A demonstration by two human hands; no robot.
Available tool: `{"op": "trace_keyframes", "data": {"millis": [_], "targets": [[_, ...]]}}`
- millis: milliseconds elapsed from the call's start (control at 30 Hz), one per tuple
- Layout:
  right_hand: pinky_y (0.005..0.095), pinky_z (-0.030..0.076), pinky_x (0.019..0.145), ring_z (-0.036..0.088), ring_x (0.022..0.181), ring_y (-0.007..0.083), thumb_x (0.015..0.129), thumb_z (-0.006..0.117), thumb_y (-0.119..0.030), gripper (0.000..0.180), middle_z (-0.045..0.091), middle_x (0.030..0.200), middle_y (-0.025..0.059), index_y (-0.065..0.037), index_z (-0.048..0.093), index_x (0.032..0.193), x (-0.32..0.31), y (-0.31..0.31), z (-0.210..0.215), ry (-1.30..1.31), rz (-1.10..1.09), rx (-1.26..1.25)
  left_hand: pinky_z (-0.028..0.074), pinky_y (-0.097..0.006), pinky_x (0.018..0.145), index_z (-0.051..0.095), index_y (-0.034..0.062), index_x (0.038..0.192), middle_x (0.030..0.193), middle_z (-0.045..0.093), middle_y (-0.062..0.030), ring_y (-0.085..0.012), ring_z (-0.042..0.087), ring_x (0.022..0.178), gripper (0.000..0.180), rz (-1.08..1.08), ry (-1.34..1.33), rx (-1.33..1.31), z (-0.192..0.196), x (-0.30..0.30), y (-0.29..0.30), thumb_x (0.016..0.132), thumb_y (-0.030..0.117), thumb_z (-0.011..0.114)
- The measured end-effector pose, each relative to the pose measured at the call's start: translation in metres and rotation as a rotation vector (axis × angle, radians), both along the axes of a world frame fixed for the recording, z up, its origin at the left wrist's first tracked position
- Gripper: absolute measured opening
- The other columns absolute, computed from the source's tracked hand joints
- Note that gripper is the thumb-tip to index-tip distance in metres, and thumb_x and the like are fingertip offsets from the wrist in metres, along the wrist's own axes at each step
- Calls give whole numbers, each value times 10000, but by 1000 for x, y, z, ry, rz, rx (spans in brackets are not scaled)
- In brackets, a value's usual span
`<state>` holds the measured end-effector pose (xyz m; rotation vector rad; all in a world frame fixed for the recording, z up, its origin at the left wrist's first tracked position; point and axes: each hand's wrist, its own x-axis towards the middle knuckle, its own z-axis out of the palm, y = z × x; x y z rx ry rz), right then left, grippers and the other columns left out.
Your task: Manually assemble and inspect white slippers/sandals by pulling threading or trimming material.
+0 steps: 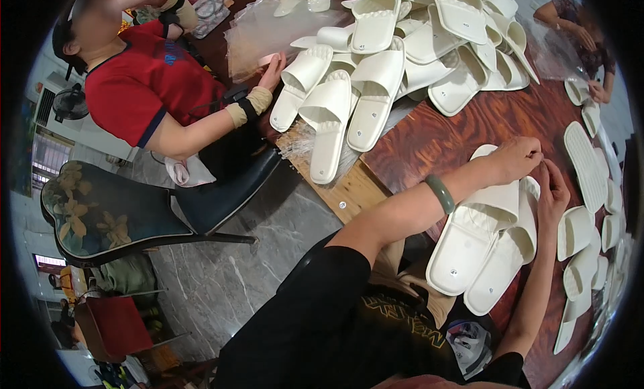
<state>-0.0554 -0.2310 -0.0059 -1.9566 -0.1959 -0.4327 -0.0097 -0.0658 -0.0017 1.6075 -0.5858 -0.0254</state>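
Note:
A pair of white slippers lies side by side on the table just under my hands, the left slipper (pixel 459 251) slightly overlapping the right slipper (pixel 498 271). Above their far ends, my left hand (pixel 511 161), with a green bangle on its wrist, reaches across with its fingertips pinched together. Close against it, my right hand (pixel 555 191) has its fingers pressed together too. Whatever the fingertips hold, if anything, is too small to make out. Small round stickers show on the insoles.
A large heap of white slippers (pixel 379 87) covers the table's far side. More slippers (pixel 582 164) lie along the right. Clear plastic bags (pixel 268 26) lie at far left. A co-worker in red (pixel 161 87) sits left; another person (pixel 583 36) works far right. A dark chair (pixel 121 208) stands left.

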Motion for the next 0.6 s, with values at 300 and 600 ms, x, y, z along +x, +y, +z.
{"op": "trace_keyframes", "data": {"millis": [300,600], "targets": [[212,452,686,573,776,73,891,545,-49,137,637,814,50,30,611,981,-6,6,4,-82,-16,-122,445,-252,559,586,4,837,733,582,-28,-97,563,655,152,-149,-20,-56,-11,9,-8,877,136,523],[341,466,564,617,622,272,832,572,-113,125,614,726,175,-20,624,897,-7,11,10,-211,-81,-201,367,-177,551,578,35,882,695,497,33,-39,447,622,138,-242,214,-77,3,0,-2,933,132,494]]}}
